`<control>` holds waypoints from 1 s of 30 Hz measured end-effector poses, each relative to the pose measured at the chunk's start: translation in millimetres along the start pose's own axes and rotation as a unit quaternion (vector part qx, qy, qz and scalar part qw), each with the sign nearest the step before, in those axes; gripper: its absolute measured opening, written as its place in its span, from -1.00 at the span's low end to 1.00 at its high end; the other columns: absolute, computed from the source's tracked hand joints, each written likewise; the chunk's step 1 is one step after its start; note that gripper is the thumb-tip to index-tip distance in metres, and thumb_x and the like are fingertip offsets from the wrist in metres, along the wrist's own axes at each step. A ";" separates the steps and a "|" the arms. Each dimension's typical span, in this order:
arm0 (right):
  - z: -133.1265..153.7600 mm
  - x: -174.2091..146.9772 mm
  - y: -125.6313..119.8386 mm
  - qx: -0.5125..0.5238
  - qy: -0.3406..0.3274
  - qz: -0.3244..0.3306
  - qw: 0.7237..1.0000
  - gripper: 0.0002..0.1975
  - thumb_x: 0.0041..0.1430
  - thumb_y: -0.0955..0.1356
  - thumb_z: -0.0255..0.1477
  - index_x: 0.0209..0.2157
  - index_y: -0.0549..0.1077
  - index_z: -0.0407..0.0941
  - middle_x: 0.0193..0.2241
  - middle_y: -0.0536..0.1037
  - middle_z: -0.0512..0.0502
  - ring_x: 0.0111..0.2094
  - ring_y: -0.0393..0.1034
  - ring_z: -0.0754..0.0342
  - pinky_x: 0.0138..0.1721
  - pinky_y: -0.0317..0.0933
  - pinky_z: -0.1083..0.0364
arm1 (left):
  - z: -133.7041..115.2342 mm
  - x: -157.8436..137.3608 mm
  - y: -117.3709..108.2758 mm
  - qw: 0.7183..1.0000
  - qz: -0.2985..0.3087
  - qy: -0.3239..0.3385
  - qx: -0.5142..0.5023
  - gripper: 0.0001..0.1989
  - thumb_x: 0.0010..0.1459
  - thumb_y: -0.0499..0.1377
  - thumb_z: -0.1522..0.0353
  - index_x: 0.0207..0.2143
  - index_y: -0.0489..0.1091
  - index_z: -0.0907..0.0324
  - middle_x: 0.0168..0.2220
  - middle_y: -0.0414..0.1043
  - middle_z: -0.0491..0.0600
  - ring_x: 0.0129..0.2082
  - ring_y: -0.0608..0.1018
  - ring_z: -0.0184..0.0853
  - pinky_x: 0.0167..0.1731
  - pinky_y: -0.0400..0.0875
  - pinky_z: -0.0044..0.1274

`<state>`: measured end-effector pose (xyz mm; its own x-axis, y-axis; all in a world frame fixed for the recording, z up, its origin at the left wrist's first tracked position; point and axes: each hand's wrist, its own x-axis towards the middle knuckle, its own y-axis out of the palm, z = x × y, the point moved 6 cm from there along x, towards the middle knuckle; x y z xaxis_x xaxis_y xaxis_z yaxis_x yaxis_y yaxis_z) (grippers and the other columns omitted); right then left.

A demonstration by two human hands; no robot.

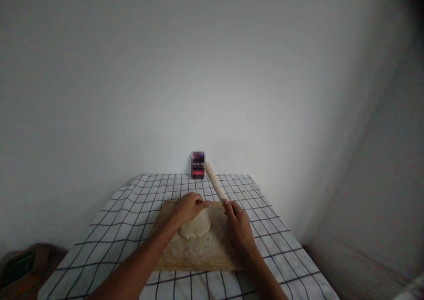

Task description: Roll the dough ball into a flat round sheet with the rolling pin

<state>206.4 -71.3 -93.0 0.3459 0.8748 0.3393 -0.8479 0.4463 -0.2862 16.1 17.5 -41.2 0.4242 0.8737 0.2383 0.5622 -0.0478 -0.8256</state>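
My right hand (238, 220) is wrapped round the near end of a pale wooden rolling pin (217, 183), which points up and away to the left, lifted off the board. A flattened piece of dough (196, 226) lies on a floured wooden board (195, 262). Over the dough's far left edge is my left hand (190, 208), its fingers curled in and thumb drawn near them. Whether those fingers hold anything cannot be made out. Part of the dough is hidden behind the left hand and wrist.
A white tablecloth with dark grid lines (112, 229) covers the table. Against the back wall (212, 92) stands a small blurred dark box-like item (198, 165). On the floor side at lower left is a brown box-like object (29, 269). Another wall closes the right side.
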 end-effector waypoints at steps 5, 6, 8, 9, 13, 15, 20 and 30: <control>0.3 -1.8 -1.0 0.066 0.020 -0.002 0.998 -0.35 0.36 0.20 0.22 -0.29 0.55 -0.08 -0.44 0.55 -0.04 -0.36 0.41 -0.01 -0.35 0.20 0.07 | -4.1 -15.1 11.5 0.996 -0.033 0.073 0.035 -0.55 0.47 0.02 0.16 0.22 0.50 0.13 0.39 0.39 0.11 0.42 0.36 -0.03 0.40 0.20 -0.16; 0.5 -2.4 -1.6 0.073 0.027 -0.006 0.997 -0.34 0.35 0.20 0.23 -0.29 0.54 -0.08 -0.46 0.53 -0.02 -0.38 0.40 0.00 -0.37 0.20 0.07 | -6.3 -24.7 16.0 0.994 -0.027 0.096 0.052 -0.53 0.47 0.02 0.15 0.27 0.47 0.12 0.44 0.31 0.10 0.46 0.28 0.00 0.44 0.12 -0.08; 0.6 -3.6 -2.6 0.080 0.041 -0.012 0.996 -0.32 0.33 0.21 0.25 -0.28 0.55 -0.08 -0.49 0.49 -0.01 -0.42 0.37 0.01 -0.41 0.17 0.08 | -9.0 -42.6 27.6 0.988 0.002 0.140 0.066 -0.50 0.46 0.05 0.14 0.33 0.41 0.09 0.45 0.29 0.08 0.49 0.24 0.01 0.47 0.05 -0.03; 0.5 -4.3 -3.0 0.083 0.047 -0.013 0.995 -0.31 0.31 0.21 0.27 -0.28 0.55 -0.09 -0.50 0.48 -0.01 -0.43 0.36 0.01 -0.43 0.16 0.08 | -7.7 -48.2 32.3 0.987 0.022 0.148 0.061 -0.50 0.46 0.06 0.13 0.34 0.40 0.07 0.45 0.30 0.06 0.49 0.24 0.00 0.48 0.05 -0.03; 1.2 -7.4 -4.4 0.071 0.055 -0.014 0.996 -0.26 0.29 0.18 0.31 -0.34 0.53 -0.09 -0.54 0.48 -0.03 -0.47 0.34 0.01 -0.47 0.14 0.08 | 13.5 -42.1 7.0 0.994 -0.021 0.073 -0.076 -0.49 0.49 -0.03 0.10 0.32 0.40 0.07 0.39 0.40 0.06 0.43 0.36 -0.09 0.43 0.22 -0.13; 3.5 -8.3 -3.6 0.035 0.048 0.000 0.998 -0.24 0.32 0.13 0.30 -0.36 0.53 -0.07 -0.54 0.49 -0.03 -0.47 0.36 0.00 -0.47 0.14 0.08 | 24.4 -37.3 -31.3 0.979 -0.122 0.027 -0.158 -0.45 0.49 -0.08 0.06 0.24 0.45 0.15 0.30 0.50 0.12 0.34 0.48 -0.13 0.37 0.33 -0.20; 18.0 -8.1 8.0 -0.142 0.004 0.065 0.988 -0.31 0.43 0.09 0.18 -0.37 0.54 -0.02 -0.47 0.58 -0.04 -0.40 0.47 -0.01 -0.40 0.16 0.09 | 9.6 -53.1 -104.9 0.951 -0.258 0.063 -0.157 -0.53 0.46 0.00 0.03 0.01 0.54 0.15 0.09 0.63 0.10 0.17 0.60 -0.13 0.24 0.46 -0.25; 54.7 -28.3 24.5 -0.419 -0.106 0.193 0.881 -0.49 0.55 0.15 -0.06 -0.30 0.55 -0.04 -0.31 0.68 -0.13 -0.28 0.57 -0.01 -0.29 0.19 0.08 | 29.7 -71.4 -19.8 0.987 -0.080 0.112 0.084 -0.58 0.49 0.01 0.22 0.22 0.50 0.10 0.27 0.53 0.10 0.36 0.44 -0.05 0.39 0.28 -0.09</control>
<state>153.9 -95.4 -60.6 -0.0613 0.9767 0.2056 -0.2600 0.1833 -0.9481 -46.4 -29.6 -57.1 0.4969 0.7338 0.4632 0.5161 0.1792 -0.8376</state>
